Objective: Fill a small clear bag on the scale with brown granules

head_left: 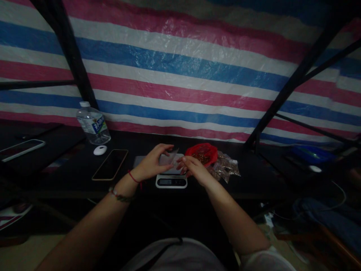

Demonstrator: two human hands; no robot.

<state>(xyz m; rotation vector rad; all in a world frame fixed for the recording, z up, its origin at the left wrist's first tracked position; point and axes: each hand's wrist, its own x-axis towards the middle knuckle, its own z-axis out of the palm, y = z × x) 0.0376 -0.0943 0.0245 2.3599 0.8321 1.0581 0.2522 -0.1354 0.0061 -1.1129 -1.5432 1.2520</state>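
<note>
Above a white digital scale point(171, 181) with a small display, a thin clear plastic bag point(172, 158) shows between my two hands. My left hand point(152, 162) reaches in from the left, thumb and fingers spread apart beside the bag. On the other side, my right hand point(196, 170) has its fingers curled in at the bag's right edge; the exact grip is dim. Just beyond the right hand sits an open red plastic bag point(202, 153) of small brown pieces. Several filled clear packets point(225, 167) lie against its right side. A flat greyish sheet point(138, 161) is partly behind my left hand.
On the black table point(254, 177), a phone point(110, 165), a white round case point(100, 150) and a clear bottle point(93, 124) stand to the left. Another phone point(21, 149) lies farther left. Black metal posts point(73, 60) rise before a striped plastic sheet point(180, 71).
</note>
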